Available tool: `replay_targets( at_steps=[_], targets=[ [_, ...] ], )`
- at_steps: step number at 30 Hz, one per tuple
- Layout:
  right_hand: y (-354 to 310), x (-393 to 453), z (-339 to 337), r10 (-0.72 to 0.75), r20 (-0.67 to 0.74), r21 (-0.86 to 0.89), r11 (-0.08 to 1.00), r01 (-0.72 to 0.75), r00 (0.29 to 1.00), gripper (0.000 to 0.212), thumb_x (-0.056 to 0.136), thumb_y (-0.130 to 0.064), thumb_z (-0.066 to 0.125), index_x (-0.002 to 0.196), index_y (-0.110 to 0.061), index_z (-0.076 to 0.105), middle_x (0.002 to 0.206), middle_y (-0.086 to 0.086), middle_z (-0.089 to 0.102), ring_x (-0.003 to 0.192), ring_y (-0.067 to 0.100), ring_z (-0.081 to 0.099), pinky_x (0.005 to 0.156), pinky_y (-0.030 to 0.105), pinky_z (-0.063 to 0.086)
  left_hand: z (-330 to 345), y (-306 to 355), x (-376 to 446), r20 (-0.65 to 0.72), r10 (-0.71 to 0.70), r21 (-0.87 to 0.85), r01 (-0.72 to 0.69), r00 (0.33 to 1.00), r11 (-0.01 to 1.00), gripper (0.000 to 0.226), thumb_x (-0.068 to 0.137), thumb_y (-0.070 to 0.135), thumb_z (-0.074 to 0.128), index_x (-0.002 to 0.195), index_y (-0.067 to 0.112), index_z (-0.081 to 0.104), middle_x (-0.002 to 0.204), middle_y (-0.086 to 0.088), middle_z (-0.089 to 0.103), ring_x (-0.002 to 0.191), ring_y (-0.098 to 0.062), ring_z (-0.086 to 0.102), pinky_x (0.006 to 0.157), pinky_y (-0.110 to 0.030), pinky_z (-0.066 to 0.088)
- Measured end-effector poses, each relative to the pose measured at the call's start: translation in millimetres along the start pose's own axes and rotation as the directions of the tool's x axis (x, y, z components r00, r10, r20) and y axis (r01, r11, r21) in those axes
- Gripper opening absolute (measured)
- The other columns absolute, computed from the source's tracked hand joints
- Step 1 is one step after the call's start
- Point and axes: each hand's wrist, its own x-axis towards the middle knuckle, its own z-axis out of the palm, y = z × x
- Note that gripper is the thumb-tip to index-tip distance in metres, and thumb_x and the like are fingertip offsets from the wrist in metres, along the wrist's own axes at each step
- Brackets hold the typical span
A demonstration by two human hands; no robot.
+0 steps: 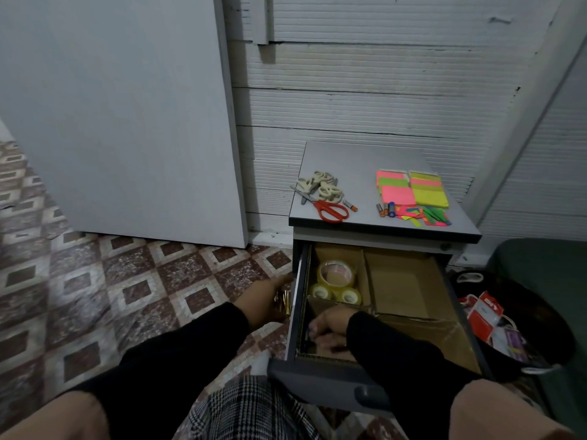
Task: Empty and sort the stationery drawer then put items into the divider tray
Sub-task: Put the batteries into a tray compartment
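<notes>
The grey drawer (330, 381) stands pulled open, holding a cardboard divider tray (409, 281). Three clear tape rolls (336, 282) sit in the tray's back left compartment. My right hand (328, 328) is down in the front left compartment, fingers curled over small dark items I cannot make out. My left hand (270, 300) hovers just outside the drawer's left side and grips a shiny gold bundle (283, 303). On the cabinet top (365, 160) lie scissors (330, 209), several beige tape rolls (324, 185), batteries (386, 210), neon sticky notes (411, 192) and neon flags (427, 216).
A dark bin or bag (508, 325) with red-and-white packets stands on the floor right of the drawer. A grey board (127, 122) leans on the wall at left. Patterned tile floor (127, 296) lies open to the left. My knees fill the bottom edge.
</notes>
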Motion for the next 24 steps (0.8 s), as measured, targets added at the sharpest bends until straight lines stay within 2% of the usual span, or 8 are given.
replay_targets(
  at_steps=[2,5,10,13,16,20,22,24],
  targets=[
    [-4,-8,-9,-0.106,0.011,0.282,0.954,0.098,0.994,0.005,0.092,-0.004,0.056,0.092,-0.006,0.060,0.090,0.010,0.063,0.074,0.016,0.059,0.070,0.024,0.053,3,6,0,-0.012,0.016,-0.008,-0.017,1.000,1.000,0.084,0.078,0.017,0.074,0.147,0.020,0.026,0.135,-0.007,0.053,0.114,-0.022,0.056,0.094,-0.025,0.044],
    [-10,-19,-13,-0.199,0.032,0.403,0.899,0.169,0.980,0.006,0.087,-0.008,0.064,0.091,-0.007,0.059,0.087,0.009,0.063,0.073,0.016,0.060,0.065,0.023,0.052,12,15,3,-0.025,0.049,-0.005,-0.049,0.998,0.999,0.085,0.077,0.017,0.075,0.146,0.019,0.026,0.131,-0.007,0.055,0.111,-0.022,0.058,0.093,-0.028,0.047],
    [-7,-21,-10,-0.183,-0.002,0.337,0.925,0.173,0.983,0.011,0.087,-0.003,0.063,0.081,-0.009,0.056,0.075,0.007,0.060,0.063,0.014,0.057,0.050,0.017,0.051,25,27,8,-0.040,0.095,-0.007,-0.095,0.995,0.995,0.077,0.078,0.014,0.072,0.143,0.015,0.031,0.128,-0.009,0.057,0.107,-0.024,0.061,0.088,-0.027,0.047],
    [-5,-21,-12,-0.167,-0.004,0.347,0.924,0.157,0.986,0.011,0.087,0.001,0.061,0.083,-0.008,0.057,0.076,0.009,0.061,0.062,0.017,0.059,0.050,0.020,0.052,29,30,11,-0.024,0.084,-0.022,-0.085,0.996,0.996,0.075,0.079,0.013,0.070,0.142,0.015,0.031,0.126,-0.012,0.059,0.107,-0.024,0.061,0.090,-0.031,0.049],
    [-5,-22,-7,-0.155,0.014,0.389,0.911,0.137,0.988,0.012,0.088,0.004,0.057,0.081,-0.006,0.056,0.076,0.011,0.061,0.064,0.022,0.061,0.052,0.023,0.053,32,31,11,-0.013,0.072,-0.031,-0.072,0.997,0.997,0.074,0.080,0.012,0.071,0.143,0.015,0.032,0.128,-0.010,0.058,0.111,-0.022,0.059,0.092,-0.028,0.048],
    [-1,-13,-9,-0.135,-0.023,0.395,0.909,0.133,0.991,0.010,0.088,0.005,0.056,0.084,-0.003,0.058,0.079,0.011,0.060,0.069,0.020,0.060,0.052,0.022,0.053,29,23,14,0.019,0.054,-0.016,-0.054,0.998,0.998,0.070,0.079,0.010,0.071,0.140,0.016,0.038,0.128,-0.008,0.058,0.108,-0.022,0.060,0.090,-0.027,0.047],
    [9,-2,-10,-0.059,-0.061,0.332,0.940,0.076,0.996,0.007,0.089,0.004,0.056,0.092,-0.001,0.058,0.079,0.011,0.059,0.067,0.018,0.060,0.056,0.024,0.054,25,15,16,0.009,0.031,-0.039,-0.031,0.999,0.999,0.070,0.077,0.009,0.074,0.138,0.017,0.042,0.126,-0.007,0.059,0.103,-0.022,0.061,0.087,-0.028,0.049],
    [19,7,-6,0.049,-0.075,0.133,0.990,-0.038,0.996,0.005,0.088,-0.001,0.059,0.093,-0.001,0.058,0.076,0.010,0.058,0.066,0.017,0.059,0.062,0.027,0.054,20,8,16,-0.009,0.011,-0.087,-0.011,1.000,0.996,0.071,0.076,0.008,0.075,0.139,0.017,0.042,0.127,-0.006,0.058,0.100,-0.022,0.061,0.084,-0.026,0.050]
  ],
)
